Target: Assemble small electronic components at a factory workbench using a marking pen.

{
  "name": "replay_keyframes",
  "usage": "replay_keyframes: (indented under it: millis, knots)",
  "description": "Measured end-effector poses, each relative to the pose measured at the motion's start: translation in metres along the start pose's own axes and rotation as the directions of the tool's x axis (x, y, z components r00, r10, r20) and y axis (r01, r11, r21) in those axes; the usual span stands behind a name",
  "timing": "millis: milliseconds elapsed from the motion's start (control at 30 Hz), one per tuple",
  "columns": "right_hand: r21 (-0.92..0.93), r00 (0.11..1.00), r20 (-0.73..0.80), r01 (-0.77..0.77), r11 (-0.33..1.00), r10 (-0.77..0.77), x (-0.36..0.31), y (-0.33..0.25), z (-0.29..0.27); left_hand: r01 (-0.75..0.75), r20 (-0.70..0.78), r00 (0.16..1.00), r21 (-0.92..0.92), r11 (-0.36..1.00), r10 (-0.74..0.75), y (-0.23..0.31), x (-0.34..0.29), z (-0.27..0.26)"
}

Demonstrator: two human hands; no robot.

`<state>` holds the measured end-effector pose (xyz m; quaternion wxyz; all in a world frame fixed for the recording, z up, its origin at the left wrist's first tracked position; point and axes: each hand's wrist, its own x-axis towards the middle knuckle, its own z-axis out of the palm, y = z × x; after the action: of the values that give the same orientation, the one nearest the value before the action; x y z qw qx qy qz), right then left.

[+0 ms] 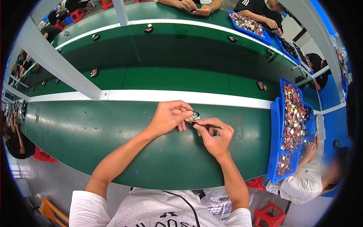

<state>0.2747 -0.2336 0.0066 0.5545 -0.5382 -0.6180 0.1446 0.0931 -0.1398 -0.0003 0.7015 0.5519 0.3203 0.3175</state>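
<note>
Left hand (168, 116) holds small assembly (194, 118), black with yellow, silvery patches.

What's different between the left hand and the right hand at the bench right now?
The left hand pinches a small multicoloured assembly; the right hand grips a slim black tool. The left hand sits slightly higher in the picture, the right hand lower. Both are bare and closed on something over the green bench.
</note>
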Motion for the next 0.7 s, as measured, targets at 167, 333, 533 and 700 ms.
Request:
replay_keyframes:
  millis: [167,333,533,700]
  knots:
    - [-0.001,1.000,-0.010,0.013,1.000,-0.013,0.000,0.000,0.001,0.004,0.031,1.000,-0.012,1.000,-0.003,0.003,0.000,-0.002]
    - [-0.008,0.995,-0.021,0.092,0.996,-0.092,0.003,-0.006,0.001,-0.031,0.075,0.997,-0.055,0.998,0.035,0.004,-0.001,-0.004]
    - [-0.085,0.981,-0.021,0.189,0.978,-0.191,0.003,-0.006,0.002,-0.029,0.082,0.996,-0.008,1.000,0.029,-0.001,-0.001,-0.002]
    - [-0.113,0.968,-0.030,0.244,0.963,-0.249,0.002,0.002,0.002,-0.043,-0.015,0.999,-0.014,0.999,0.043,-0.003,-0.005,0.014]
